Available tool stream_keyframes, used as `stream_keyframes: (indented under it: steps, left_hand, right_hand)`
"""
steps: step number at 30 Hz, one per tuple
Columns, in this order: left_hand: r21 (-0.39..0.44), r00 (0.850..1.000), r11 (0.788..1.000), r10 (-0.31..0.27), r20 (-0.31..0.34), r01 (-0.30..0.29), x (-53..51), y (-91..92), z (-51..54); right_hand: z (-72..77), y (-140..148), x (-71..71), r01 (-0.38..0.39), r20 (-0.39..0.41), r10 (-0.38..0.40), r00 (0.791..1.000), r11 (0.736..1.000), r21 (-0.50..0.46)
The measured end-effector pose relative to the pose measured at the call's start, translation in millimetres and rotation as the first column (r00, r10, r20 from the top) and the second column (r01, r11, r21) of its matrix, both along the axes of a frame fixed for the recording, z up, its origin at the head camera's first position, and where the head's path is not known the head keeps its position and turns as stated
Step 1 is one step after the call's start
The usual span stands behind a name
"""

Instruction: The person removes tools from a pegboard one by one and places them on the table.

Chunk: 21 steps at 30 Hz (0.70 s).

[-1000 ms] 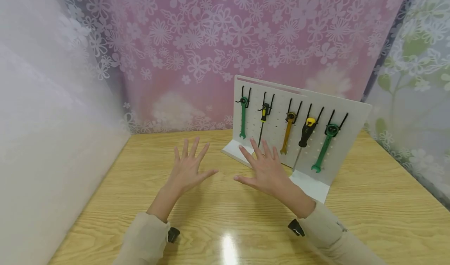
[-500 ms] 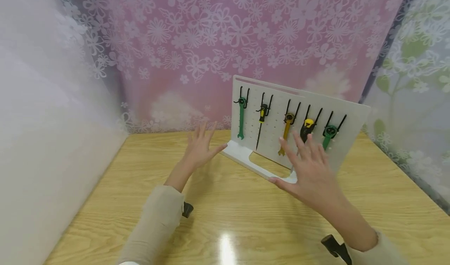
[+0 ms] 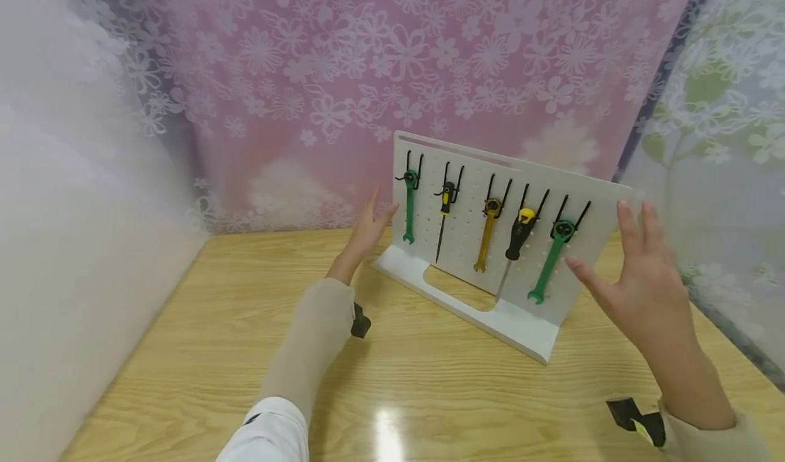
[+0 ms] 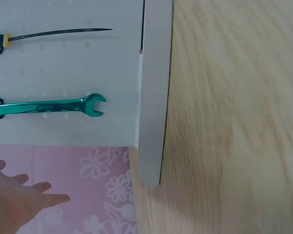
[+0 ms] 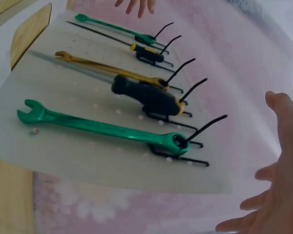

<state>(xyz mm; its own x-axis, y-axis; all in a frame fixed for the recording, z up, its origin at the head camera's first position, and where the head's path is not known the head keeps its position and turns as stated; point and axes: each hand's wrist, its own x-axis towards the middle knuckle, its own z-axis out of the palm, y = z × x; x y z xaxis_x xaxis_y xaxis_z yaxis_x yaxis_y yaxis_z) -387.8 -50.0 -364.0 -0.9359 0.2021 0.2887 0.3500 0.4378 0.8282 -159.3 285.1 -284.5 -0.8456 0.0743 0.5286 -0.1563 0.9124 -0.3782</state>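
A white pegboard stand (image 3: 466, 244) stands tilted across the table, with tools hung on black hooks. From left to right hang a green wrench (image 3: 409, 210), a thin yellow-and-black screwdriver (image 3: 445, 199), a golden wrench (image 3: 486, 237), a thicker black screwdriver (image 3: 520, 236) with a yellow end, and another green wrench (image 3: 552, 261). By the board's left edge my left hand (image 3: 366, 230) is held with fingers extended. My right hand (image 3: 650, 285) is raised beyond the right edge, fingers spread. Both wrist views show a gap between hand and board.
The wooden table (image 3: 245, 366) carries the stand. Behind it hangs a pink flowered curtain (image 3: 294, 108), with a pale floral one (image 3: 724, 128) at the right. A white wall (image 3: 80, 196) bounds the left. Dark wrist devices (image 3: 360, 322) sit under both forearms.
Both hands have moved apart from in front of the stand: the left forward and right to the board's left edge, the right across to its right side. The view has shifted slightly.
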Motion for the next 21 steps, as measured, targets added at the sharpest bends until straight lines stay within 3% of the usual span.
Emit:
stream_keyframes:
  steps: [3,5,11,13,16,18,21]
  left_hand:
    - [0.111,0.999,0.993,-0.035,0.022,0.033,-9.9,7.3,-0.5]
    - [0.146,0.998,0.988,-0.048,0.038,0.041,-15.8,11.3,-1.2]
    - [0.212,0.995,0.975,-0.086,0.059,0.072,-28.7,21.9,-4.7]
    - [0.231,0.993,0.969,-0.102,0.057,0.087,-30.1,24.8,-5.3]
    - [0.259,0.993,0.961,-0.114,0.038,0.1,-31.5,27.4,-5.7]
    - [0.268,0.994,0.958,-0.11,0.013,0.102,-32.0,28.4,-6.4]
    - [0.261,0.995,0.961,-0.095,-0.013,0.095,-33.2,27.6,-9.3]
  right_hand:
    - [-8.4,13.2,-11.4,-0.004,-0.007,0.003,1.0,0.99,-0.138]
    - [-15.9,20.5,-18.9,-0.034,-0.017,0.031,0.999,0.969,-0.245]
    - [-45.2,30.5,-39.2,-0.156,-0.014,0.17,0.985,0.863,-0.481]
    - [-54.2,28.6,-43.9,-0.186,-0.048,0.189,0.981,0.837,-0.514]
    - [-64.0,21.7,-50.5,-0.23,-0.183,0.153,0.971,0.808,-0.543]
    - [-69.1,17.3,-54.4,-0.242,-0.282,0.099,0.954,0.809,-0.535]
    - [-75.7,12.7,-60.3,-0.232,-0.407,0.013,0.913,0.838,-0.494]
